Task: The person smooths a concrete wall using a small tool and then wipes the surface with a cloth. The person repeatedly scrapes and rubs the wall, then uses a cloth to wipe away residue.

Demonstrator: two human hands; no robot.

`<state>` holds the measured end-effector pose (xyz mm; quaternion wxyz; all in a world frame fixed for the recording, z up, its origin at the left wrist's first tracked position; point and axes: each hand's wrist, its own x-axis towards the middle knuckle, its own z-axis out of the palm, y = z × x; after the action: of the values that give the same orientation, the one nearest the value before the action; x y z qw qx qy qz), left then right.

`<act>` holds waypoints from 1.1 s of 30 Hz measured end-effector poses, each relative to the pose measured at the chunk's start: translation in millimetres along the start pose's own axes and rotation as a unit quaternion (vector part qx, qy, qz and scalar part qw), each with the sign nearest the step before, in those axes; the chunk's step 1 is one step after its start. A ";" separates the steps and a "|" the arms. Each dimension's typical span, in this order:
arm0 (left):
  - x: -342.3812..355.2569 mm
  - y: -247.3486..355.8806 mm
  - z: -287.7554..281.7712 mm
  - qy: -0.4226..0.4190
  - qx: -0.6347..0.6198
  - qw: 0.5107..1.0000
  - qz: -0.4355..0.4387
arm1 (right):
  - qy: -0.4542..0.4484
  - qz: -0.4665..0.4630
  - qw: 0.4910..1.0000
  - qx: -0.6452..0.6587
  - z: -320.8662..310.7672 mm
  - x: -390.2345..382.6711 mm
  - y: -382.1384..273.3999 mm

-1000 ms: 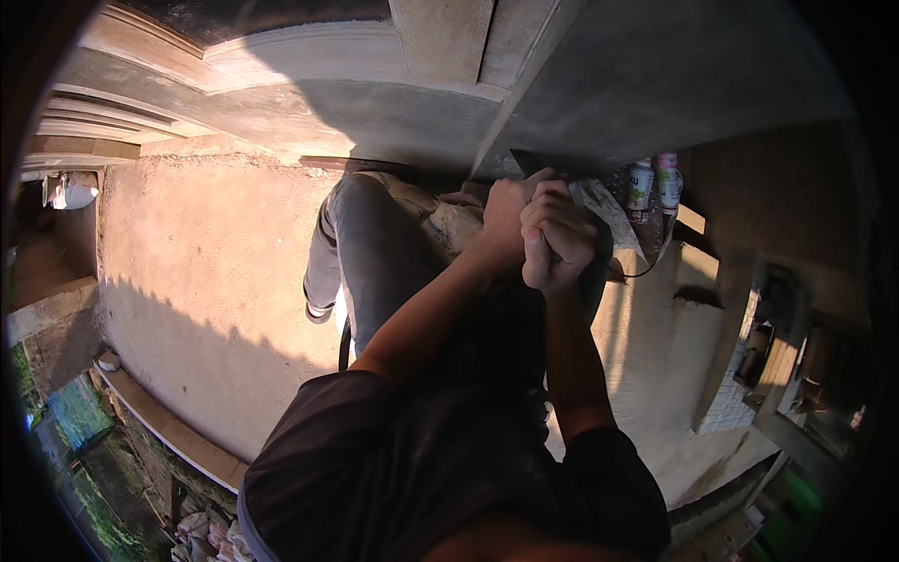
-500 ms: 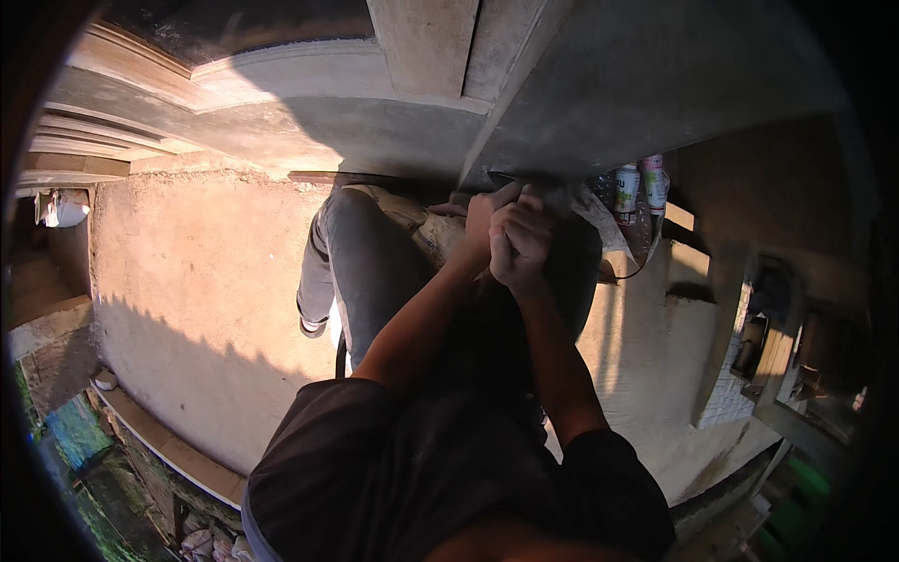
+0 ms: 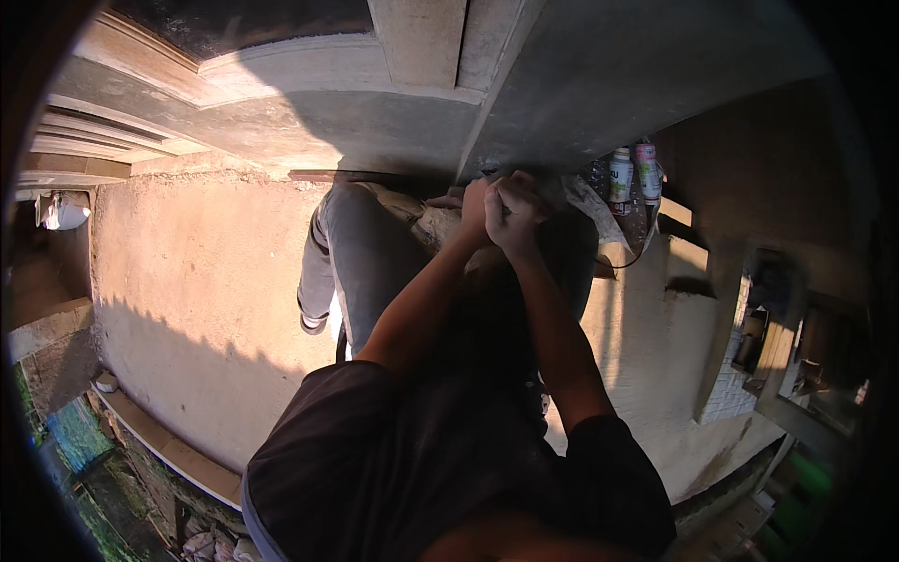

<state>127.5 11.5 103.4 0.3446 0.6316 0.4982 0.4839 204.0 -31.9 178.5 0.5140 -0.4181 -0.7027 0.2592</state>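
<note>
Between my thighs, close to the wall, my left hand (image 3: pixel 474 206) and my right hand (image 3: pixel 511 214) are pressed together side by side in shadow. My right hand is curled into a fist around something I cannot make out. The left one is closed too, partly covered by the right, and what it grips is hidden. Just left of them a beige-brown lumpy thing (image 3: pixel 433 228), perhaps a sack, rests between my dark-trousered legs (image 3: pixel 375 253). Past my fingers, the spot at the foot of the wall is too dark to read.
A grey wall (image 3: pixel 599 75) rises directly in front, with a wooden frame (image 3: pixel 421 42) to its left. Two spray cans (image 3: pixel 621 178) stand right of my knee beside a pale sheet (image 3: pixel 596 211) and a thin dark cord (image 3: pixel 629 263). Sunlit concrete floor (image 3: pixel 206 281) stretches left.
Both hands remain together; my right fist has shifted slightly away from me and to the left, and its wrist has turned a little. The cans appear slightly higher in view.
</note>
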 end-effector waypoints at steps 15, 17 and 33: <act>-19.9 24.4 -7.3 0.030 0.008 1.000 0.003 | 0.024 -0.170 0.985 0.006 -1.6 -2.2 -9.4; -21.8 34.9 -9.1 0.037 -0.001 0.999 0.019 | 0.025 -0.177 0.984 0.001 -7.5 -2.3 -15.6; -29.0 27.4 -13.5 0.038 -0.003 0.999 -0.004 | 0.009 -0.192 0.981 -0.032 -7.6 -6.3 -7.8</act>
<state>121.6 -24.3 124.7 0.3294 0.6098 0.5121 0.5074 209.4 -41.9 184.0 0.5469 -0.2939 -0.7731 0.1295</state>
